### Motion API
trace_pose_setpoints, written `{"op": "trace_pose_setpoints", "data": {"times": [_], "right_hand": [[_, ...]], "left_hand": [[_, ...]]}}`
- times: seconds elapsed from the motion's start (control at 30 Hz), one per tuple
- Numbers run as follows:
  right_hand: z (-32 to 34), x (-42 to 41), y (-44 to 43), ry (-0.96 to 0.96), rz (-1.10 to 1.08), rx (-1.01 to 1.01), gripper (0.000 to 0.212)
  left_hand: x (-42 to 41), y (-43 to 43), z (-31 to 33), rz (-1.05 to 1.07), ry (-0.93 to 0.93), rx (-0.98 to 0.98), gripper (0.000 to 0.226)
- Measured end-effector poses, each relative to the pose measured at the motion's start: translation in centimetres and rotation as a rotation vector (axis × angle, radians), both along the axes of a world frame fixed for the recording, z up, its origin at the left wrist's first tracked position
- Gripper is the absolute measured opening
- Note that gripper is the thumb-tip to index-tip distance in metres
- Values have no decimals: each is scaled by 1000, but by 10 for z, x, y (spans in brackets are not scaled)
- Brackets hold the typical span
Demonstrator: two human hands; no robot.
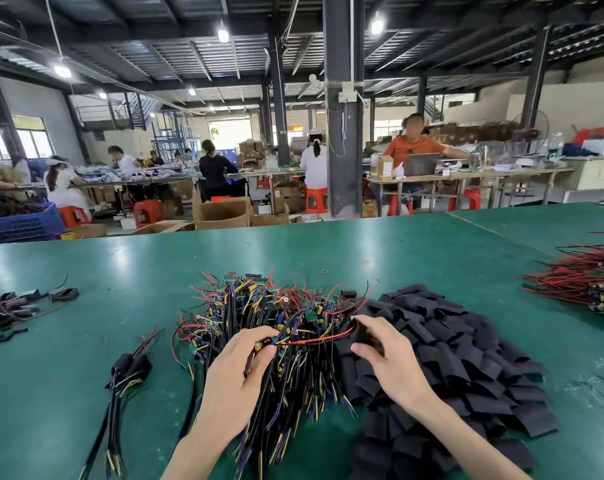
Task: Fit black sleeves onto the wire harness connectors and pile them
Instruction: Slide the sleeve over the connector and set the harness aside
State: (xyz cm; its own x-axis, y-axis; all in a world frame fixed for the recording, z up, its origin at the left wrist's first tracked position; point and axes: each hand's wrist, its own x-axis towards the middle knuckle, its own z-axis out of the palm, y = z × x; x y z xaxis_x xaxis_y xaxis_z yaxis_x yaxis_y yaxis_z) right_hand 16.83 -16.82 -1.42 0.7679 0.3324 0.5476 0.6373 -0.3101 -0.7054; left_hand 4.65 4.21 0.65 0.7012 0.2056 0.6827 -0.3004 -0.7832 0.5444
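A tangled heap of wire harnesses (259, 317) with small green boards and red, black and yellow leads lies in the middle of the green table (120, 271). My left hand (238, 372) grips one harness at its connector end, above the heap. Its red and black leads (314, 339) run right to my right hand (383, 355), which pinches a black sleeve (364, 336) around their tips. A large pile of loose black sleeves (460, 358) spreads to the right of the heap. Two sleeved harnesses (131, 368) lie left of my left hand.
More dark finished pieces (13, 306) lie at the table's left edge. Another bundle of red-wired harnesses (584, 282) sits at the far right. Beyond the table are cardboard boxes (221, 211), a steel pillar (342, 98) and several seated workers.
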Motion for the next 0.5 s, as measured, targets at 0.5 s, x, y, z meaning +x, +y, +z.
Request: {"op": "trace_pose_setpoints", "data": {"times": [0.5], "right_hand": [[9, -37, 20, -602, 53, -355, 50]], "left_hand": [[-2, -22, 8, -180, 198, -133, 10]]}}
